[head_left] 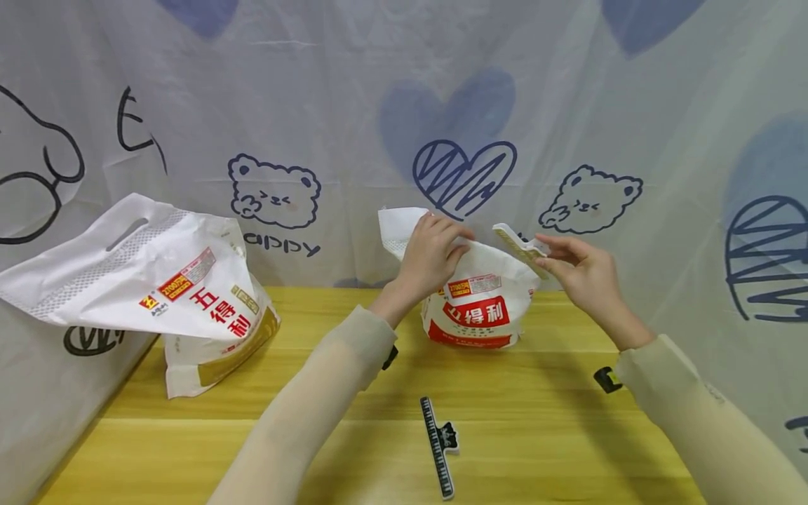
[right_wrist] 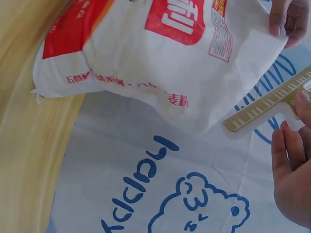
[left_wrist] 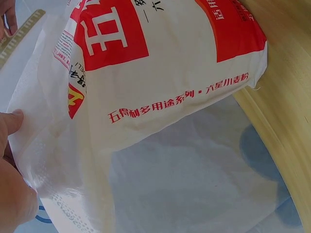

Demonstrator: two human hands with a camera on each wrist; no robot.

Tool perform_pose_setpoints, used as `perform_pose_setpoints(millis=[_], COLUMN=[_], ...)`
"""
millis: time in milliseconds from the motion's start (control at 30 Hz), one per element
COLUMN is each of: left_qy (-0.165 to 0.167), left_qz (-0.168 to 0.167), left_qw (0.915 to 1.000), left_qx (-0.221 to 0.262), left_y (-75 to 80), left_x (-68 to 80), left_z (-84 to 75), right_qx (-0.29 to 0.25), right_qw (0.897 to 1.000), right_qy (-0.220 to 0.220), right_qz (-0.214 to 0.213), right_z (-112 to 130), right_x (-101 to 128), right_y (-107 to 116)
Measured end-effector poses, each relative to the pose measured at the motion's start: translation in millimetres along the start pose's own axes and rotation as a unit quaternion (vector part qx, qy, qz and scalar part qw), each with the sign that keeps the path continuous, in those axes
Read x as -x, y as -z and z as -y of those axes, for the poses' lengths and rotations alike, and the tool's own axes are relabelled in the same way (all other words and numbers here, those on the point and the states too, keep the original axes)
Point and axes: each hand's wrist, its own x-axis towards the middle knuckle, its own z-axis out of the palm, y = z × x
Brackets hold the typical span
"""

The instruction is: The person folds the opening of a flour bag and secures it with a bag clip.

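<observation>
Left grip (head_left: 432,254) pinches the flour bag's (head_left: 480,308) gathered top, hiding its mouth; right grip (head_left: 583,270) pinches a beige clip (head_left: 520,247).

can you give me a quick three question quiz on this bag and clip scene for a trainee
1. True or false: the left hand grips the top of the red and white bag.
2. What does the right hand hold? A) black clip B) pale clip C) nothing
3. Fill in: the black clip lies on the ____.

Key: 1 true. 2 B, the pale clip. 3 table, in front of the bag; another bag sits at the left.
</observation>
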Motion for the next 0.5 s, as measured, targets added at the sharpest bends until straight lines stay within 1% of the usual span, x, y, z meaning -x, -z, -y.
perform_pose_setpoints(millis=[167,500], left_qy=[-0.004,0.006], left_qz=[-0.005,0.002], left_qw=[1.0000,1.0000], left_qx=[0.001,0.004], left_y=[0.2,0.7], left_x=[0.0,0.5], left_z=[0.7,-0.2], right_qx=[0.007,-0.006], right_qw=[1.000,0.999], right_qy=[-0.003,-0.009], right_qz=[0.019,0.048], right_z=[-1.0,-3.8], right_x=[-10.8,-22.2], right_y=[-0.9,-4.0])
